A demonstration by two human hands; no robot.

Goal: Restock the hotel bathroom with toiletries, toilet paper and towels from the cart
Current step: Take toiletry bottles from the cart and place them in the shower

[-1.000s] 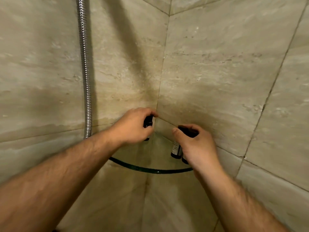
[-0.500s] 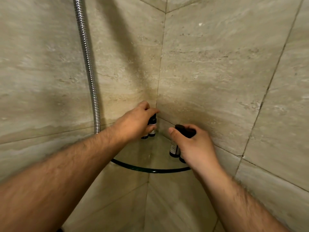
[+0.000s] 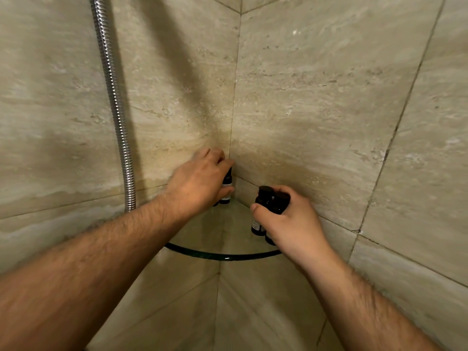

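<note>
Pushed further back than a second ago, the small dark white-labelled toiletry bottles (image 3: 227, 179) are stood upright in the rear corner of the clear, green-edged glass corner shelf (image 3: 222, 257), still pinched between fingers and thumb of the left hand (image 3: 200, 184). A second cluster of dark round-capped bottles (image 3: 268, 198) is gripped upright by the right hand (image 3: 293, 224), just to their right; contact with the glass cannot be told. Bare glass is left between the clusters. A ribbed chrome shower hose (image 3: 114, 97) is hung well left, clear of both hands.
</note>
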